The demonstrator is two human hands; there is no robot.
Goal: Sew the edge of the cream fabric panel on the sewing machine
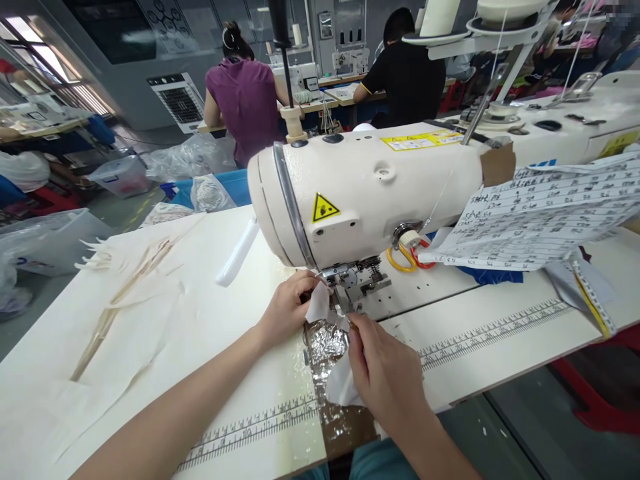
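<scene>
A cream sewing machine (345,193) stands in the middle, its needle area low at the front. Just left of the needle, my left hand (289,307) pinches a piece of thin white fabric (319,303). My right hand (383,360) is closed on the same side of the machine's front, fingertips at the fabric near the presser foot. More white fabric (344,381) hangs below that hand. Under both hands lies a shiny film-covered strip (327,343) of the table. The needle itself is too small to make out.
Scissors with yellow and red handles (401,259) lie behind the needle area. Handwritten paper sheets (540,213) hang at the right, near a tape measure (593,300). Cream fabric strips (117,303) lie on the left tabletop (200,340). Two people sit farther back.
</scene>
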